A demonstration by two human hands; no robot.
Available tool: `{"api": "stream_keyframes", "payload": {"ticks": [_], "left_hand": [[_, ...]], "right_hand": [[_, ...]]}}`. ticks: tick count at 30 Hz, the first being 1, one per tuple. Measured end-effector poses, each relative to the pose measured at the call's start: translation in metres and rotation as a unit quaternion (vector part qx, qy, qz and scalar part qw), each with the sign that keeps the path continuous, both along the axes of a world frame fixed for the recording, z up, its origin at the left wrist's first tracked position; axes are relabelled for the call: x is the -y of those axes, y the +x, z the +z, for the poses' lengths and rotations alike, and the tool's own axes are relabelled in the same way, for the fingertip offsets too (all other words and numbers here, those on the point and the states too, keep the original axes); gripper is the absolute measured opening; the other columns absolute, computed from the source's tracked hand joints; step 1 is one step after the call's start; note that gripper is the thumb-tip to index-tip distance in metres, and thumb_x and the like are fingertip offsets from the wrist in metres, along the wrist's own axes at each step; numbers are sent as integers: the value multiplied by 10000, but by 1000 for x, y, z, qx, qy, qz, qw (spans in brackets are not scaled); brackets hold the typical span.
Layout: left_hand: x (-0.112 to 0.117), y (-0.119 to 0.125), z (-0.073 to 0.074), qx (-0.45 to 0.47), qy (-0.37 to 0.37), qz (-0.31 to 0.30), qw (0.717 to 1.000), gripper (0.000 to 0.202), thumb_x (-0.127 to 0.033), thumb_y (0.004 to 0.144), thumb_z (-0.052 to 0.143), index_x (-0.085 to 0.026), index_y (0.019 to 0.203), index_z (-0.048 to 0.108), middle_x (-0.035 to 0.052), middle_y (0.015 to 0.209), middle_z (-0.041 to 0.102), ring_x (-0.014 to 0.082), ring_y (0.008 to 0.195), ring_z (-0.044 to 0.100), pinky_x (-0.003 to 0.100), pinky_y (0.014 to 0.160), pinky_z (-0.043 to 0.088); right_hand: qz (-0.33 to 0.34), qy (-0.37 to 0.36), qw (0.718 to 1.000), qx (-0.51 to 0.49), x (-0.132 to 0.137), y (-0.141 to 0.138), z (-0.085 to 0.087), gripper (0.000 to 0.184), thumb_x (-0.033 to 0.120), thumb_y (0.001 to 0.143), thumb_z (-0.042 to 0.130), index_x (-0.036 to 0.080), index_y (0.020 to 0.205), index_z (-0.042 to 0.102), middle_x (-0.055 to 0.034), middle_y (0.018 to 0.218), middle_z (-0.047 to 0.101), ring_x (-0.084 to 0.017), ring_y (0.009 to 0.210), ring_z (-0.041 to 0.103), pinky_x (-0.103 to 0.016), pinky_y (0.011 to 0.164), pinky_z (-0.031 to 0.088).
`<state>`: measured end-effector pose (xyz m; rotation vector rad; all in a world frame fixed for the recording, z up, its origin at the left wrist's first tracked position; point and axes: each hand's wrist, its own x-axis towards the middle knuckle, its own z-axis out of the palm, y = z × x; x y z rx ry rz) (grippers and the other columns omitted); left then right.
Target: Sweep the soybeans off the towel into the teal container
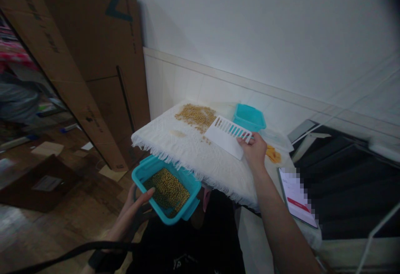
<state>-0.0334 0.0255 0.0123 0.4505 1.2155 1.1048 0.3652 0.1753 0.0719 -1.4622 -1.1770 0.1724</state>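
My left hand (pixel 137 205) grips the near-left side of a teal plastic container (pixel 192 201), thumb over its rim. The container is tilted just below the table's front edge, and yellowish beans (pixel 170 188) lie inside it. My right hand (pixel 255 153) pinches the right end of a flat white plastic panel (pixel 223 141) with a row of slots along its far side. The panel rests over the cloth, its left end beside a spread of loose beans (pixel 195 114). A few stray beans lie near the panel's lower left corner.
A white fringed cloth (pixel 165 134) covers the small table. Behind the panel stands a second teal container (pixel 248 117). An orange-yellow cloth-like item (pixel 273 154) and a tablet or phone (pixel 296 199) lie at the right. A tall cardboard box (pixel 103 57) stands on the left against the wall.
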Motion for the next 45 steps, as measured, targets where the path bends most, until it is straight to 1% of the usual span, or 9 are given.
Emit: {"api": "stream_keyframes", "payload": {"ticks": [6, 14, 19, 25, 29, 34, 36, 40, 45], "left_hand": [[1, 0, -3, -5, 7, 3, 1000, 1039, -388, 802, 950, -396, 1648, 347, 183, 1470, 712, 354, 1006, 854, 578, 905, 698], [2, 1, 3, -6, 4, -8, 1000, 1016, -405, 834, 924, -413, 1660, 331, 180, 1458, 714, 359, 1027, 849, 585, 926, 688], [2, 1, 1, -3, 9, 0, 1000, 1012, -393, 807, 945, -385, 1644, 376, 181, 1377, 761, 354, 979, 855, 577, 893, 696], [0, -1, -2, -1, 2, 2, 1000, 992, -374, 804, 949, -373, 1627, 395, 179, 1383, 753, 365, 1004, 851, 591, 908, 689], [0, -1, -3, -12, 0, 1, 1000, 958, -368, 819, 935, -355, 1604, 386, 189, 1374, 749, 357, 976, 854, 610, 911, 687], [1, 0, -1, -8, 6, -1, 1000, 1033, -415, 776, 964, -361, 1621, 373, 186, 1363, 752, 382, 1014, 847, 606, 933, 684], [1, 0, 0, -5, 3, -2, 1000, 1058, -423, 767, 969, -383, 1630, 359, 174, 1367, 752, 377, 1012, 848, 606, 942, 682], [0, -1, -3, -10, 3, -6, 1000, 1024, -439, 757, 973, -369, 1602, 397, 167, 1327, 771, 379, 1021, 847, 611, 937, 680], [0, -2, -7, 4, 8, -10, 1000, 1075, -445, 703, 995, -368, 1592, 396, 142, 1292, 784, 397, 1046, 839, 567, 920, 689]], "right_hand": [[-16, -7, 1000, 1, -1, 7, 0, 390, 459, 634, 810, 233, 933, 703, -42, 794, 818, -316, 746, 780, -448, 766, 607], [10, -22, 999, -27, 0, 10, 3, 420, 460, 585, 839, 228, 912, 714, -51, 788, 820, -322, 753, 781, -435, 747, 594], [20, -12, 998, -53, 0, 9, 3, 439, 470, 571, 858, 233, 913, 720, -41, 794, 824, -312, 750, 782, -419, 720, 596], [37, -31, 997, -62, 1, 8, 3, 450, 466, 548, 866, 229, 901, 717, -44, 783, 818, -309, 739, 772, -425, 711, 601], [34, -11, 994, -104, 1, 11, 6, 463, 450, 529, 870, 229, 901, 705, -35, 781, 803, -291, 735, 758, -417, 713, 597], [23, -18, 991, -129, 1, 18, 9, 449, 403, 499, 872, 225, 877, 707, -46, 810, 807, -281, 756, 752, -405, 701, 591], [34, -34, 990, -136, 2, 17, 9, 447, 391, 481, 879, 222, 858, 708, -49, 796, 805, -278, 740, 745, -396, 689, 584], [52, -53, 986, -148, 4, 9, 11, 452, 398, 469, 879, 222, 845, 702, -44, 776, 801, -273, 722, 739, -379, 662, 577], [60, -71, 982, -165, 4, 0, 11, 479, 381, 465, 880, 216, 879, 706, -34, 814, 809, -270, 763, 755, -359, 659, 590]]}}
